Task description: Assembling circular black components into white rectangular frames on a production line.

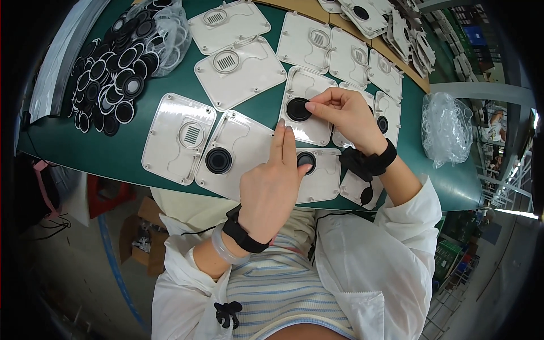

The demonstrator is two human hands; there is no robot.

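Note:
My right hand (356, 120) pinches the edge of a round black disc (297, 109) between thumb and fingers. That disc lies over the near left part of a white plastic panel (317, 131). My left hand (267, 190) has its index and middle fingers stretched out, their tips at the same panel's lower left corner, just below the disc. Its thumb points toward a black disc (306, 162) on the panel in front of me. Left of my left hand, another white panel (241, 136) carries a ringed black disc (219, 161).
Several more white panels (165, 130) with round slotted grilles are laid over the green table (62, 144). At the left is a heap of black discs and pale rings (105, 85) beside a clear plastic bag (173, 34). Crumpled clear plastic (446, 129) lies right; stacked panels (411, 42) stand far right.

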